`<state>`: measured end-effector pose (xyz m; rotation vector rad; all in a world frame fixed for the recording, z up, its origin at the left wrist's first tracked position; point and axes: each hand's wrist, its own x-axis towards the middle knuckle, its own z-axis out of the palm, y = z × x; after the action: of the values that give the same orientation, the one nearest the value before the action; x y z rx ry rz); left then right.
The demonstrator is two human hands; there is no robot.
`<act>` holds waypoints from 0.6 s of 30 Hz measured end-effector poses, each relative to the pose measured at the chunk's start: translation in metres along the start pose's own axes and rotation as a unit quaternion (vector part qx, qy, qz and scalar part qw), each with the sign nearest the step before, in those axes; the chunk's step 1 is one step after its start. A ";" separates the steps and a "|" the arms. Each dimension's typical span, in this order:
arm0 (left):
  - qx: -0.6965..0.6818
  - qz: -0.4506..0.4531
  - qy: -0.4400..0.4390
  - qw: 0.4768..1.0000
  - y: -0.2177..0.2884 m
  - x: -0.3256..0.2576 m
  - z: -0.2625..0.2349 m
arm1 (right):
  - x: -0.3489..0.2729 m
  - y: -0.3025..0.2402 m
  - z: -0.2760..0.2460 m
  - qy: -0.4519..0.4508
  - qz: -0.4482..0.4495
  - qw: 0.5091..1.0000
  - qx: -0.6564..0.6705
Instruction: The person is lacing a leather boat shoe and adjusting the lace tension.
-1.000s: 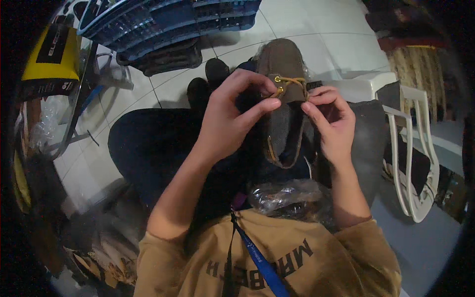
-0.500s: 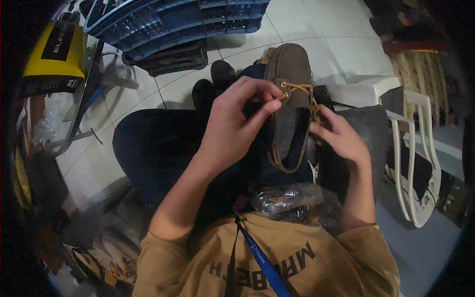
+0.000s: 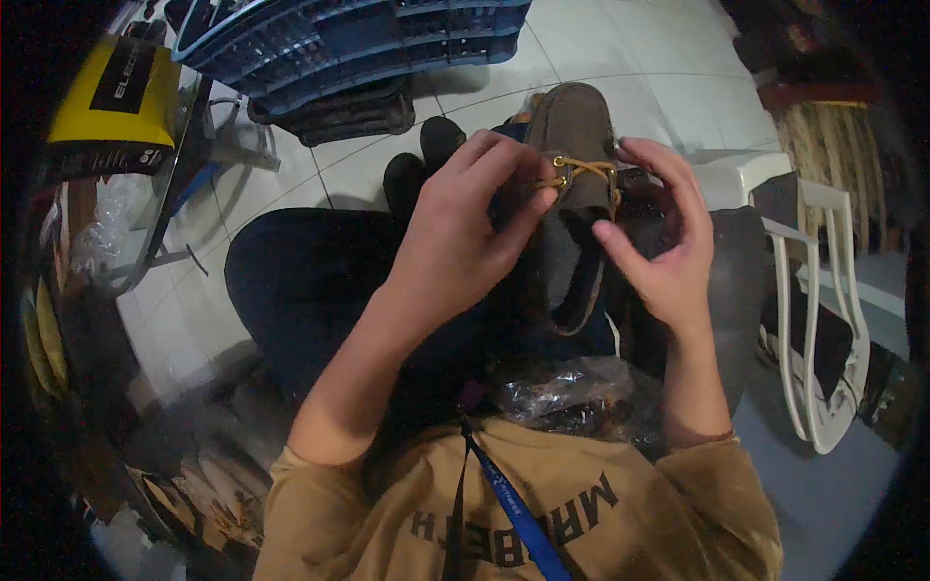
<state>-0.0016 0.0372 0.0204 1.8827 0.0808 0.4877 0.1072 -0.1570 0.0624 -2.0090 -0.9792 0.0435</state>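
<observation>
We hold brown suede low-cut shoe with tan laces (image 3: 572, 184) upright over lap, above dark trousers (image 3: 310, 290). Left hand (image 3: 465, 242) closed, fingertips pinching tan lace (image 3: 572, 172) near eyelets. Right hand (image 3: 659, 242) half open, fingers curled beside shoe, thumb tip toward tongue (contact with lace unclear). Crinkled clear plastic bag (image 3: 572, 397) on lap below. Blue plastic crate (image 3: 368, 39) on tiled floor ahead. Our judgement: keep lace taut, steady shoe with right hand, feed evenly.
</observation>
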 end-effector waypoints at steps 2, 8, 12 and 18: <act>0.045 0.030 0.006 0.999 -0.004 0.000 0.000 | 0.000 0.003 0.002 -0.013 -0.028 0.999 -0.013; 0.211 0.193 0.024 0.958 -0.015 0.008 0.004 | -0.005 0.009 0.010 -0.017 -0.042 0.998 -0.037; 0.238 0.215 0.018 0.947 -0.019 0.011 0.007 | -0.008 0.009 0.011 -0.005 -0.030 0.999 -0.027; 0.133 0.016 0.005 0.991 -0.001 0.004 0.011 | -0.007 0.009 0.012 -0.005 -0.039 0.999 -0.037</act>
<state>0.0066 0.0290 0.0176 2.1455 0.1280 0.5279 0.1034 -0.1561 0.0457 -2.0380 -1.0781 -0.0266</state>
